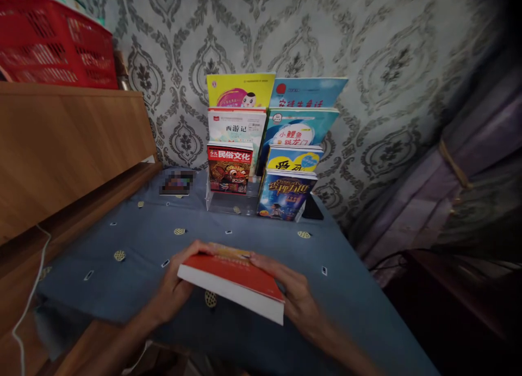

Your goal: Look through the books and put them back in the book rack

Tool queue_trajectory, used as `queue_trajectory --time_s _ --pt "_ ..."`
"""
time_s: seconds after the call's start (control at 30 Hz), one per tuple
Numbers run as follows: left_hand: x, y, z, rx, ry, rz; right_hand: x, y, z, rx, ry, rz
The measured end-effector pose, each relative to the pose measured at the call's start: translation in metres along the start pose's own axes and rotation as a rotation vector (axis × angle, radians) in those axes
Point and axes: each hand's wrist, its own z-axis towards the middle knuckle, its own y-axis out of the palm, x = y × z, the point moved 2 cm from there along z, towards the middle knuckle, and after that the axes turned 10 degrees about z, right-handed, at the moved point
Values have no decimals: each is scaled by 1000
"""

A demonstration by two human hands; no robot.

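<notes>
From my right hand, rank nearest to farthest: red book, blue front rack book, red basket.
1. Red book, held in the right hand.
2. Blue book, ahead, at the front of the rack.
3. Red basket, far left, on the cabinet.

— What was seen behind the table?
— A wall papered in grey damask was seen; the table was covered with a blue patterned cloth.
— And at the sides?
— A wooden cabinet was placed left, topped by a red basket; a purple curtain was tied back right, dimly lit.
</notes>
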Motion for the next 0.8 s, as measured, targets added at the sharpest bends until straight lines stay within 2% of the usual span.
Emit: queue_trajectory --time_s 0.1,0.23,0.33,0.47,0.53,0.63,0.8 --pt "5 -9 35 28 104 30 6 -6 33 53 -22 15" --pt "3 -20 95 59 198 89 24 -19 91 114 -23 -15" --pt "-10 -27 145 125 170 111 43 -27 137 129 4 -33" --pt "-41 -32 200 245 77 13 75 -28 182 157 34 8" --pt "-58 -30 216 229 12 -33 90 -27 193 166 43 34" --pt "-73 -26 225 181 -17 -69 109 -26 197 166 51 77" --pt "-76 -23 234 157 20 -22 121 -29 197 184 85 128"
